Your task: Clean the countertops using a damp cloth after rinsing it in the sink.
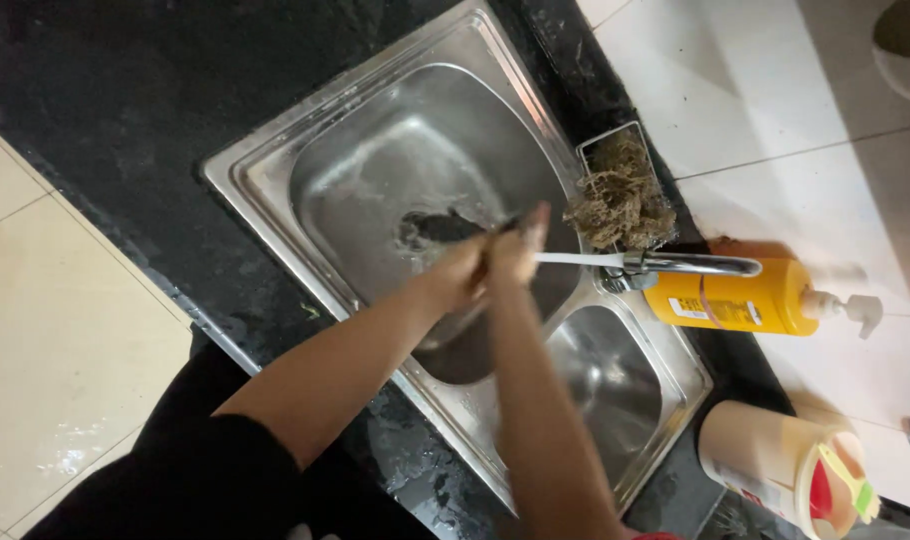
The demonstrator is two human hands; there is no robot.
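Meeting over the steel sink (275, 170), left hand (455, 275) and right hand (515, 250), finger state unclear.

Both hands (485, 262) together over steel sink (275, 170), under faucet (665, 264).

black stone counter (125, 110), pale floor tiles (55, 340), white tiled wall (775, 90)

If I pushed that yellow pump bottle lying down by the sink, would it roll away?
Probably a little. The yellow pump bottle lies on its side and looks rounded, so it may roll, though its pump head would likely catch. The counter looks wet, so it may feel slippery.
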